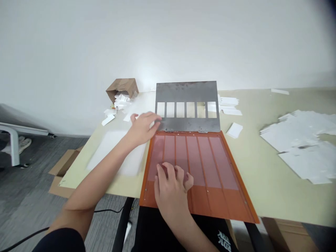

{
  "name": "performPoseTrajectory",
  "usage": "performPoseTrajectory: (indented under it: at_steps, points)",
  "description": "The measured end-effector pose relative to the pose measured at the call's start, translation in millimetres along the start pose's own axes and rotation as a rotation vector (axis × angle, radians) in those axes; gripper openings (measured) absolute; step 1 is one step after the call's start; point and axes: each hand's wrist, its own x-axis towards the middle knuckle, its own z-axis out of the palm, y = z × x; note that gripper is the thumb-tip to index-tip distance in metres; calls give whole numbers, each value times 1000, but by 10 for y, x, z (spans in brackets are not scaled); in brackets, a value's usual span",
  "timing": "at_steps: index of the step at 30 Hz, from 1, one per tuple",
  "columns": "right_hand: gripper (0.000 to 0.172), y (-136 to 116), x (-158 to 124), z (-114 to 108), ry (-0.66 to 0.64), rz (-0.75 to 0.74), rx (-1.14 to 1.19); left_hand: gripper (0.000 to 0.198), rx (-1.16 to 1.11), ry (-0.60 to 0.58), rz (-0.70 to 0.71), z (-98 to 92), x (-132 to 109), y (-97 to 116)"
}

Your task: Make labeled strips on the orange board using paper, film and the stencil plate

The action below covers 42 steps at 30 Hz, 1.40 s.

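Observation:
An orange board (210,203) with several long, ridge-divided slots lies at the table's front edge, a pale translucent layer (194,154) over most of the slots. Hinged to its back edge, a grey metal plate (186,91) with a row of rectangular windows stands raised. My left hand (143,128) is at the plate's lower left corner, fingers apart; whether the fingertips touch the plate I cannot tell. Over the board's left front part is my right hand (172,187), with loosely curled, separated fingers and nothing visible in them.
A stack of white translucent sheets (105,148) lies left of the board. Behind it, a cardboard box (123,85) spills white pieces. White cards (235,130) and a large pile of white sheets (304,140) are on the right. An open carton (63,164) sits on the floor.

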Motion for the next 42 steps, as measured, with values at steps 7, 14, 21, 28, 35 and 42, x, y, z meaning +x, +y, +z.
performPoseTrajectory:
  at_steps: [7, 14, 21, 28, 35, 42]
  points:
    - [20, 197, -3, -77, 13, 74, -54, 36, 149, -271, 74, 210, -413, -8]
    - [21, 225, 0, -70, -11, 97, -29, 36, 219, -292, 44, 312, -430, -70]
    - [23, 238, 7, -69, -31, 92, -19, 36, 225, -269, 51, 321, -433, -68]
    - [26, 324, -13, -212, -1, 55, 14, 35, 137, -202, 35, 237, -392, -16]
    - [31, 1158, -72, -628, 118, 117, -70, 47, 36, 5, 106, 50, 388, 60]
    - [18, 1678, -448, -600, 432, 41, -111, 57, 19, 76, 205, 203, 1862, 247]
